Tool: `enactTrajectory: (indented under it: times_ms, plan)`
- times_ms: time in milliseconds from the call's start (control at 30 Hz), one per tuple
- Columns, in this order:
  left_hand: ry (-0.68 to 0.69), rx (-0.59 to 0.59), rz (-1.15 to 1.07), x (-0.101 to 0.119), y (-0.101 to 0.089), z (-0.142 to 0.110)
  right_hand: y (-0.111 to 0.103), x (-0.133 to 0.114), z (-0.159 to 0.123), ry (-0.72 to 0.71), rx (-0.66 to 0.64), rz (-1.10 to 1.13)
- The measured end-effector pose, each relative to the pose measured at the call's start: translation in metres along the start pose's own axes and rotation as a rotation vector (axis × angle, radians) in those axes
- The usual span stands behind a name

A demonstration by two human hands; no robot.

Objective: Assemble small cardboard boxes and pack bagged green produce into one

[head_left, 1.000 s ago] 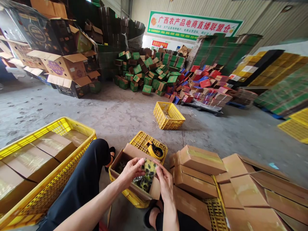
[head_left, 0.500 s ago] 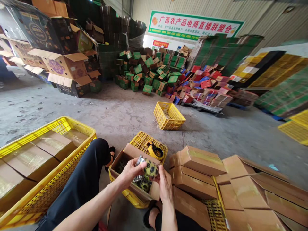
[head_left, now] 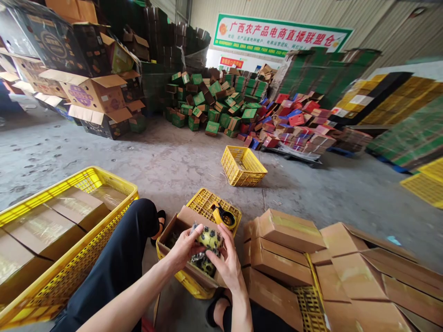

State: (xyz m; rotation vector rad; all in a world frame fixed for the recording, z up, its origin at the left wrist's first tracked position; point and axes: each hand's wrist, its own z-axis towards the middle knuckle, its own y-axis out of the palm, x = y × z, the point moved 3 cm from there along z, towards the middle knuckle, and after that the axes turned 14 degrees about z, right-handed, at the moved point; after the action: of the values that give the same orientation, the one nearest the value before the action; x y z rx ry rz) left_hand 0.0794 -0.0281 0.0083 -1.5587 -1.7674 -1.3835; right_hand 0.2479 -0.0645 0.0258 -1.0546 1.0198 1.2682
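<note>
yellow plastic makes the biggest thing nearby, a long crate [head_left: 83, 256] to the left of the open carton [head_left: 189, 217], with taped boxes lying inside it. right of the carton rises a stack of brown boxes [head_left: 290, 230], near enough that the right elbow deserves some care. under the carton, and showing behind it, is a smaller latticed crate [head_left: 200, 199], which seems a steady enough perch. over the carton's mouth, the left hand [head_left: 185, 246] has its fingers grasping the near-left end of the wrapped spotted piece [head_left: 211, 239], thumb on top, while the right hand [head_left: 228, 260] cups the other end, thumb low, fingers along the side. just behind the carton sits the tape dispenser [head_left: 218, 216], best left clear of the knuckles. smallest is that piece itself, green with dark spots under clear film, held above the carton; light, even pressure from both thumbs would probably keep the film smooth without bruising or tearing, and working low over the carton limits any drop.
</note>
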Motion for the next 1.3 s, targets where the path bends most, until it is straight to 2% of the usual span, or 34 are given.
enactTrajectory:
  times_ms: [100,200,400,500,633,767,900,967,1133,1300]
  plan:
    - [-0.030,-0.044,-0.037,-0.004,0.001,0.000,0.001,0.000,0.003,0.079,0.030,0.114]
    - [-0.042,-0.062,-0.070,-0.005,0.001,0.000,0.000,-0.001,0.004,0.146,0.123,0.245]
    - [0.003,0.017,0.015,0.000,-0.006,0.000,-0.005,0.004,0.004,0.228,0.270,0.303]
    - [0.037,0.098,0.065,0.003,-0.015,0.000,-0.007,0.010,0.004,0.311,0.344,0.324]
    - [0.095,0.152,0.164,0.008,-0.026,0.000,-0.013,0.018,0.004,0.428,0.444,0.235]
    - [0.120,0.185,0.215,0.012,-0.035,0.002,-0.012,0.024,0.004,0.467,0.331,0.011]
    - [0.122,0.203,0.229,0.010,-0.039,0.004,0.002,0.032,0.004,0.361,0.193,-0.243]
    - [0.124,0.199,0.227,0.008,-0.039,0.005,0.012,0.039,0.003,0.334,0.142,-0.289]
    - [0.116,0.216,0.218,0.006,-0.040,0.005,0.028,0.057,0.008,0.395,-0.030,-0.184]
    - [0.106,0.212,0.239,0.006,-0.039,0.003,0.020,0.065,0.015,0.395,-0.172,-0.500]
